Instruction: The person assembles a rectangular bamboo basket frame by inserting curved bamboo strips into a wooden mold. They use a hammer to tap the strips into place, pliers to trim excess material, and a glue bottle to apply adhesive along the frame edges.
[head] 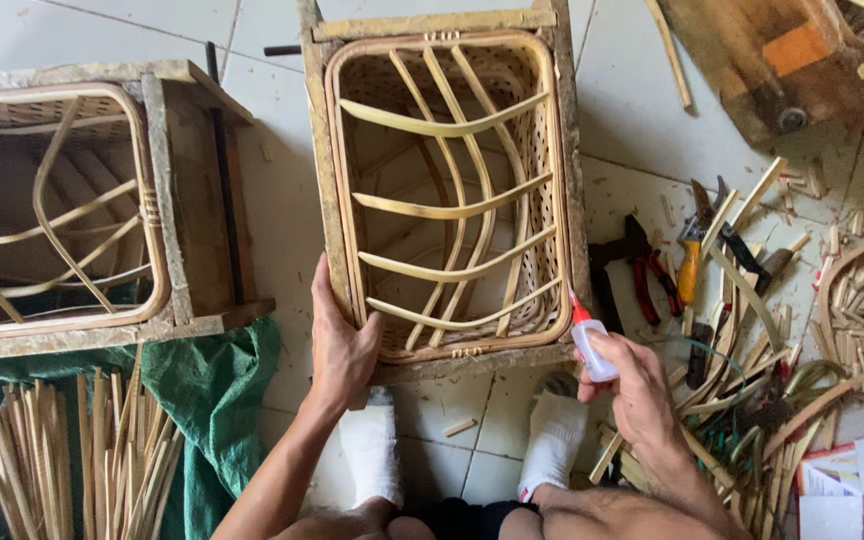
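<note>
Right grip [627, 385] is holding a small red-tipped glue bottle [589, 345] at the rim while left grip [342, 345] is clasping the nearly finished rectangular bamboo basket frame [337, 180], slats fitted, gluing apparently remaining.

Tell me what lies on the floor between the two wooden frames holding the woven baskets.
In the head view, between the left wooden frame and the middle wooden frame lies only a strip of pale tiled floor; a green cloth covers its near end.
</note>
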